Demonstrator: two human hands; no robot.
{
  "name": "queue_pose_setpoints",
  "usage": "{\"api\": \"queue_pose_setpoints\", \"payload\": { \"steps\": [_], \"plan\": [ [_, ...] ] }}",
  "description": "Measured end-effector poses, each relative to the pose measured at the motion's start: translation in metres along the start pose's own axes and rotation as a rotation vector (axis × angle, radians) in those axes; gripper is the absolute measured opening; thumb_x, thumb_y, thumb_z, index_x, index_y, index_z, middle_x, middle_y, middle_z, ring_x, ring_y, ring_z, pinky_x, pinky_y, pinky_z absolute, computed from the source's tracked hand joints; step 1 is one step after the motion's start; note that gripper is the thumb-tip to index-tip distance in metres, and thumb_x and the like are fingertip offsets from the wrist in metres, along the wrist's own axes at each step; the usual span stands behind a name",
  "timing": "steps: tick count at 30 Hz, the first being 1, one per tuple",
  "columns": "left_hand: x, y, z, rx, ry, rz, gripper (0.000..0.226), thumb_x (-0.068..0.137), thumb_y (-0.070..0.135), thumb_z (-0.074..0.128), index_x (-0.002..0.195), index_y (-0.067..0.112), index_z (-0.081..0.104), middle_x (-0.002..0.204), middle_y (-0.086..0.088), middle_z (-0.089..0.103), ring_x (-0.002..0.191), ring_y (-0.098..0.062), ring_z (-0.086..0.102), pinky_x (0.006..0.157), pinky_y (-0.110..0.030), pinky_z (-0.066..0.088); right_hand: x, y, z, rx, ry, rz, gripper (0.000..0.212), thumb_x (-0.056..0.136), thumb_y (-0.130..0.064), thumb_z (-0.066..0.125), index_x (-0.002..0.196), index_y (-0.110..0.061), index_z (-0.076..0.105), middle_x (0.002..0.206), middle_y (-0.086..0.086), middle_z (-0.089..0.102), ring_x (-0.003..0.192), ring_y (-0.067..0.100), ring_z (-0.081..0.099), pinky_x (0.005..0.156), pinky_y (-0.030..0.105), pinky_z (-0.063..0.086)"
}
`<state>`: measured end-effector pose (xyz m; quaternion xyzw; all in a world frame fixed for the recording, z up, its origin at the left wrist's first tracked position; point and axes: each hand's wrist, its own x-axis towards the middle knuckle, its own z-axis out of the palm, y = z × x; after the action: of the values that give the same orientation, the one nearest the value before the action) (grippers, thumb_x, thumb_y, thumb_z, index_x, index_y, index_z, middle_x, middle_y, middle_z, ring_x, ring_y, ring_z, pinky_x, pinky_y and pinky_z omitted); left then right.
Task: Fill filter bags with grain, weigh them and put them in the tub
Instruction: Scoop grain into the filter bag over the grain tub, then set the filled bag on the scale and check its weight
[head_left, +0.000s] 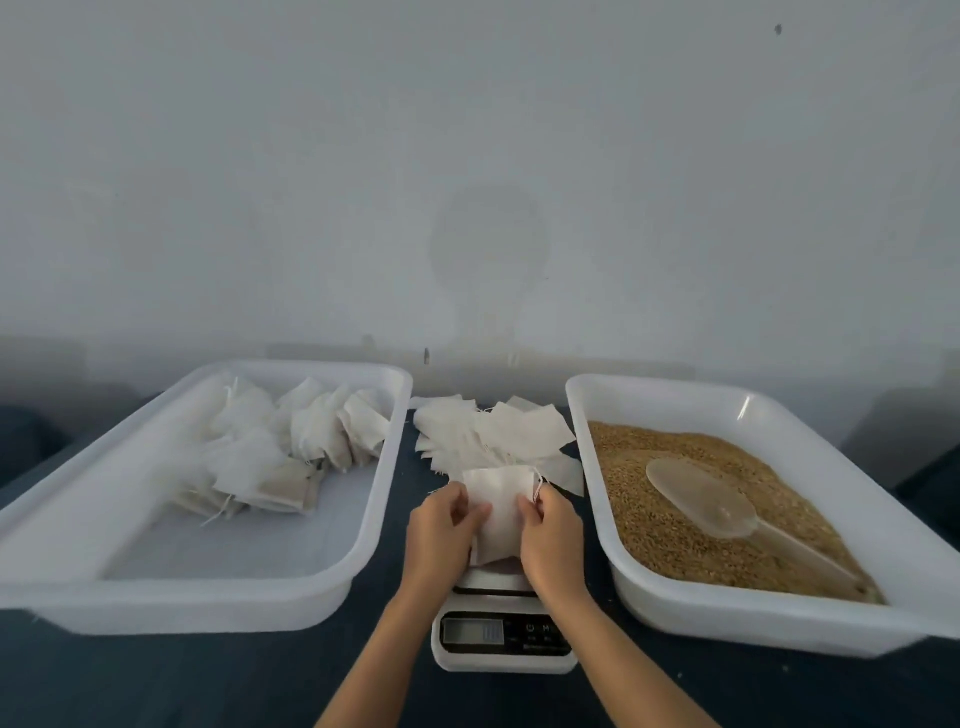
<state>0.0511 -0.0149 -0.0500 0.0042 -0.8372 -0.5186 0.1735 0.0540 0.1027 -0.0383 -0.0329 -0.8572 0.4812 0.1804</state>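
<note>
While both hands work at the middle of the dark table (208, 675), a white filter bag (497, 512) stands between them directly above the platform of a small white digital scale (503, 631); whether the bag's bottom rests on the platform cannot be told, because the hands hide it. The left hand (440, 525) pinches the bag's left edge with curled fingers and thumb, and the right hand (551, 530) pinches its right edge near the top corner, where thin drawstrings (538, 486) stick out. The bag looks plump in its lower part.

To the left sits a wide white tub (363, 519) holding a heap of filled bags (280, 447), piled toward its far side, some showing a tan tint through the fabric; the near part of its floor is bare. To the right sits a second white tub (613, 525) holding a bed of golden-brown grain (660, 525). A translucent plastic scoop (701, 499) lies on the grain, its bowl toward the far left and its handle running to the near right corner.

Between the two tubs, beyond the scale, a loose pile of flat empty bags (498, 434) lies on the table, overlapping one another. The scale's display (474, 632) faces the person, its reading too blurred to make out. A pale grey wall (467, 182) rises behind the table.
</note>
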Motion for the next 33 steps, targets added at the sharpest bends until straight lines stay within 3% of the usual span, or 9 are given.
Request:
{"api": "queue_pose_setpoints", "payload": {
  "steps": [5, 7, 9, 12, 15, 20, 24, 30, 33],
  "plan": [
    [0.007, -0.009, 0.003, 0.124, 0.011, 0.116, 0.011, 0.088, 0.022, 0.063, 0.088, 0.012, 0.058, 0.083, 0.002, 0.06, 0.08, -0.011, 0.053, 0.061, -0.012, 0.034, 0.005, 0.019, -0.004, -0.046, -0.092, -0.1, 0.02, 0.094, -0.015, 0.052, 0.077, -0.006, 0.054, 0.072, 0.005, 0.058, 0.071, 0.02, 0.054, 0.066, 0.033, 0.04],
    [0.01, -0.01, -0.002, 0.058, 0.053, 0.112, 0.017, 0.088, 0.018, 0.064, 0.104, 0.014, 0.058, 0.094, 0.003, 0.06, 0.09, -0.01, 0.053, 0.072, -0.009, 0.039, 0.01, 0.022, -0.01, 0.081, -0.142, -0.108, 0.013, 0.096, -0.014, 0.049, 0.095, -0.009, 0.061, 0.09, 0.0, 0.063, 0.086, 0.013, 0.058, 0.075, 0.025, 0.042],
    [0.014, -0.01, -0.008, -0.062, 0.098, 0.072, 0.022, 0.089, 0.012, 0.062, 0.11, 0.009, 0.056, 0.099, 0.0, 0.06, 0.093, -0.012, 0.056, 0.081, -0.015, 0.045, 0.016, 0.024, -0.016, 0.186, -0.166, -0.086, 0.023, 0.098, -0.012, 0.045, 0.118, -0.009, 0.058, 0.112, -0.003, 0.059, 0.106, 0.008, 0.053, 0.093, 0.02, 0.04],
    [0.017, -0.013, -0.015, -0.151, 0.128, 0.003, 0.012, 0.092, 0.007, 0.056, 0.104, 0.009, 0.055, 0.097, 0.001, 0.059, 0.091, -0.011, 0.056, 0.074, -0.004, 0.042, 0.02, 0.028, -0.018, 0.27, -0.188, -0.06, 0.03, 0.099, -0.01, 0.043, 0.128, -0.004, 0.05, 0.125, 0.003, 0.054, 0.117, 0.012, 0.049, 0.105, 0.028, 0.036],
    [0.018, -0.021, -0.018, -0.178, 0.129, -0.078, 0.01, 0.093, 0.006, 0.052, 0.101, 0.008, 0.057, 0.096, 0.001, 0.059, 0.089, -0.008, 0.055, 0.072, -0.005, 0.039, 0.021, 0.031, -0.016, 0.345, -0.189, -0.021, 0.026, 0.099, -0.011, 0.042, 0.123, -0.006, 0.052, 0.124, 0.007, 0.055, 0.117, 0.016, 0.05, 0.103, 0.028, 0.038],
    [0.02, -0.027, -0.02, -0.188, 0.138, -0.121, 0.011, 0.093, 0.002, 0.05, 0.099, 0.007, 0.058, 0.096, 0.002, 0.058, 0.085, 0.003, 0.052, 0.068, -0.001, 0.038, 0.024, 0.036, -0.015, 0.382, -0.184, -0.01, 0.024, 0.099, -0.007, 0.04, 0.117, -0.003, 0.054, 0.122, 0.013, 0.056, 0.116, 0.02, 0.05, 0.091, 0.017, 0.039],
    [0.021, -0.026, -0.019, -0.195, 0.136, -0.118, 0.013, 0.093, 0.0, 0.049, 0.097, 0.008, 0.058, 0.095, 0.002, 0.058, 0.085, 0.003, 0.052, 0.068, 0.001, 0.038, 0.029, 0.037, -0.013, 0.396, -0.158, -0.027, 0.024, 0.098, -0.003, 0.041, 0.116, 0.004, 0.054, 0.12, 0.02, 0.057, 0.114, 0.028, 0.052, 0.09, 0.022, 0.038],
    [0.02, -0.023, -0.02, -0.183, 0.098, -0.109, 0.014, 0.092, -0.001, 0.049, 0.096, 0.01, 0.057, 0.094, 0.004, 0.058, 0.085, 0.001, 0.053, 0.07, -0.004, 0.039, 0.031, 0.037, -0.013, 0.405, -0.175, -0.038, 0.024, 0.098, -0.005, 0.042, 0.116, 0.004, 0.054, 0.11, 0.016, 0.059, 0.111, 0.028, 0.053, 0.091, 0.023, 0.039],
    [0.02, -0.022, -0.02, -0.166, 0.083, -0.099, 0.014, 0.092, -0.001, 0.05, 0.096, 0.01, 0.057, 0.093, 0.003, 0.059, 0.085, -0.002, 0.053, 0.069, -0.003, 0.04, 0.033, 0.037, -0.012, 0.386, -0.178, -0.033, 0.023, 0.098, -0.005, 0.042, 0.117, 0.003, 0.053, 0.109, 0.014, 0.06, 0.109, 0.026, 0.054, 0.085, 0.016, 0.042]
  ]
}}
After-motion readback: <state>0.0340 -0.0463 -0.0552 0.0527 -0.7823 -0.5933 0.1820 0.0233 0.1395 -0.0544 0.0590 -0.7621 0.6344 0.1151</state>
